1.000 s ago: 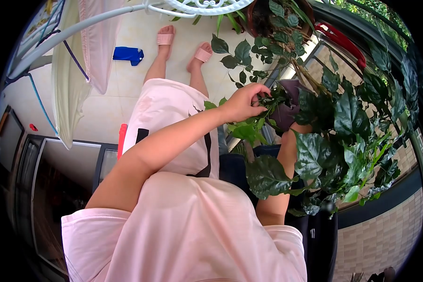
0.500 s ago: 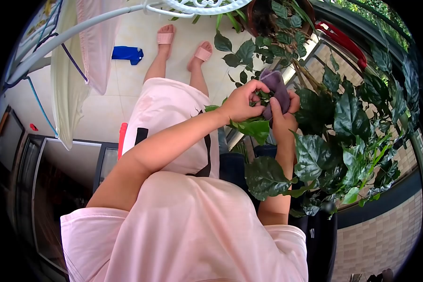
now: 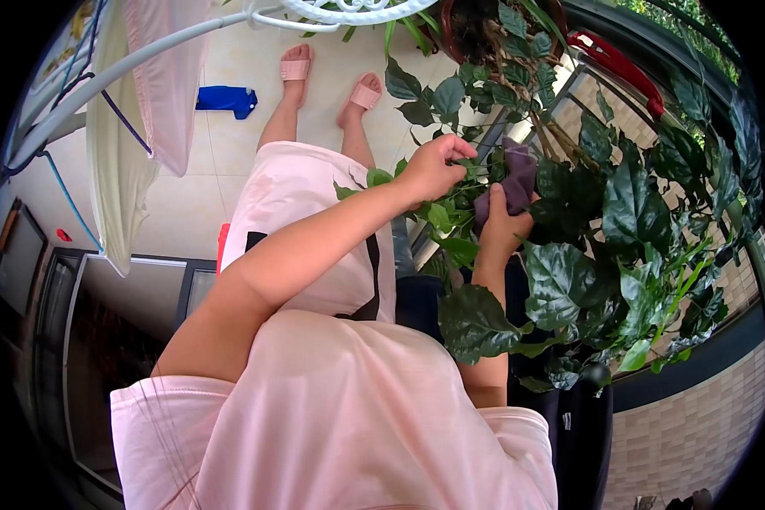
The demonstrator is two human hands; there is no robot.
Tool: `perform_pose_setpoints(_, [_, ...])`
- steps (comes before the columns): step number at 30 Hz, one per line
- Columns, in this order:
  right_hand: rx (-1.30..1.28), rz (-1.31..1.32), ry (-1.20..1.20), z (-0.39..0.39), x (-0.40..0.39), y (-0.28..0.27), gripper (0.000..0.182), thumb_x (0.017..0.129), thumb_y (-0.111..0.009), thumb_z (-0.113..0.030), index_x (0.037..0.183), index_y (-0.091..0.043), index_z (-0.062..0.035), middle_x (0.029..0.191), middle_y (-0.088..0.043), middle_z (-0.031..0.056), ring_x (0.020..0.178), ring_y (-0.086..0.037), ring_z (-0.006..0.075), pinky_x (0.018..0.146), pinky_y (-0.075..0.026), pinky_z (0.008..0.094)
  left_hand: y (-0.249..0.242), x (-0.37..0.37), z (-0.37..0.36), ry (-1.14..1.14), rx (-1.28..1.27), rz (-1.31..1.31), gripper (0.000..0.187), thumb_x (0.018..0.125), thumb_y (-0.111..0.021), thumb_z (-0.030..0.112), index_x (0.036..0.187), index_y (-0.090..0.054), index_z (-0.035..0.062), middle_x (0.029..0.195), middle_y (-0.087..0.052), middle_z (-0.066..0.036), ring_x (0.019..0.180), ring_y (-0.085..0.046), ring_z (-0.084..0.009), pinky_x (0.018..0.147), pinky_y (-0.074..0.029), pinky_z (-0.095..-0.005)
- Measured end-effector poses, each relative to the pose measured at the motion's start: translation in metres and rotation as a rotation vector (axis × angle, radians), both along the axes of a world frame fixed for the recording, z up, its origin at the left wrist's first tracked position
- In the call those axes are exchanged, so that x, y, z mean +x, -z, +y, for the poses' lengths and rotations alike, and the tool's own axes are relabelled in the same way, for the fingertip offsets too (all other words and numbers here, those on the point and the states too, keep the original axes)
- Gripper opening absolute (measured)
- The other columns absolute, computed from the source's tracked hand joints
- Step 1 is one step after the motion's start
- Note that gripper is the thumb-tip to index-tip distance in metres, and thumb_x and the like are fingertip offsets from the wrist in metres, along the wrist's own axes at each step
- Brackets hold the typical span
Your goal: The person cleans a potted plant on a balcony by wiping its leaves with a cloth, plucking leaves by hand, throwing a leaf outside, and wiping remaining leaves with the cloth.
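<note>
Since half a second ago, your right hand (image 3: pixel 503 228) and the purple cloth (image 3: pixel 518 174) have drawn apart from your left hand (image 3: pixel 433 174). In the head view, your right thumb and fingers pinch the cloth among green leaves (image 3: pixel 459 249). Your left fingers curl by the leaves; I cannot tell whether they pinch one.

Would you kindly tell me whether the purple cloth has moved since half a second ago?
Yes, slightly: judged against the plant pot, the purple cloth in the right hand has shifted rightward and farther down the picture.
</note>
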State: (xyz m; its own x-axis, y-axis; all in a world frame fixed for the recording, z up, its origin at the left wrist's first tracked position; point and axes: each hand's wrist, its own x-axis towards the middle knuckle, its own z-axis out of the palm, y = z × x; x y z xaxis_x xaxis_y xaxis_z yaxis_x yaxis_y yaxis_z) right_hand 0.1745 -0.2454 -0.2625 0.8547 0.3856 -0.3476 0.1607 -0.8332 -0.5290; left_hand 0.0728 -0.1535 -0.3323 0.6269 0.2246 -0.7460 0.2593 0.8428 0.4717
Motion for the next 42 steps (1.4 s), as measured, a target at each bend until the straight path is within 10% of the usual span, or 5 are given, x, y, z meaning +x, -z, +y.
perform_pose_setpoints(8, [0.059,0.074,0.045,0.0,0.001,0.001,0.031,0.08,-0.067,-0.01,0.106,-0.053,0.0004,0.095,-0.058,0.0058,0.08,-0.054,0.0159,0.073,-0.043,0.0314,-0.011,0.031,0.036,0.676,0.44,0.077,0.033,0.078,-0.053,0.033,0.103,-0.068,0.0189,0.103,-0.066,-0.008,0.095,-0.062,-0.0242,0.079,-0.049,-0.0332])
perform_pose_setpoints(15, [0.062,0.082,0.059,0.002,-0.004,-0.001,0.033,0.081,-0.067,-0.009,0.109,-0.052,-0.0002,0.099,-0.057,0.0069,0.085,-0.054,0.017,0.077,-0.043,0.0315,0.012,0.046,0.039,0.264,-0.361,0.178,0.062,0.075,-0.053,0.06,0.09,-0.069,0.0025,0.077,-0.066,-0.009,0.07,-0.059,-0.0196,0.067,-0.047,-0.0328])
perform_pose_setpoints(19, [0.044,0.125,0.111,-0.003,-0.004,0.001,0.037,0.081,-0.067,-0.01,0.112,-0.05,-0.0009,0.104,-0.055,0.0077,0.09,-0.053,0.0172,0.079,-0.042,0.0309,0.018,0.056,0.032,0.543,-0.001,0.105,0.032,0.073,-0.072,0.03,0.091,-0.071,0.0037,0.078,-0.066,-0.006,0.059,-0.057,-0.0126,0.053,-0.044,-0.0264])
perform_pose_setpoints(26, [0.059,0.102,0.081,-0.005,-0.004,0.001,0.041,0.081,-0.067,-0.01,0.116,-0.048,-0.0015,0.107,-0.055,0.0077,0.09,-0.053,0.0174,0.08,-0.043,0.0316,0.008,0.064,0.033,0.786,0.569,0.058,0.02,0.071,-0.064,0.018,0.088,-0.071,0.0109,0.079,-0.068,-0.009,0.077,-0.065,-0.0235,0.069,-0.051,-0.0355])
perform_pose_setpoints(42, [0.052,0.102,0.067,-0.011,0.002,0.0,0.045,0.083,-0.066,-0.014,0.122,-0.048,-0.0007,0.119,-0.054,0.0105,0.104,-0.053,0.0215,0.089,-0.04,0.034,-0.02,0.014,0.024,0.214,0.695,-0.016,0.011,0.083,-0.061,0.014,0.09,-0.063,0.0068,0.081,-0.066,-0.008,0.073,-0.064,-0.02,0.063,-0.048,-0.0315])
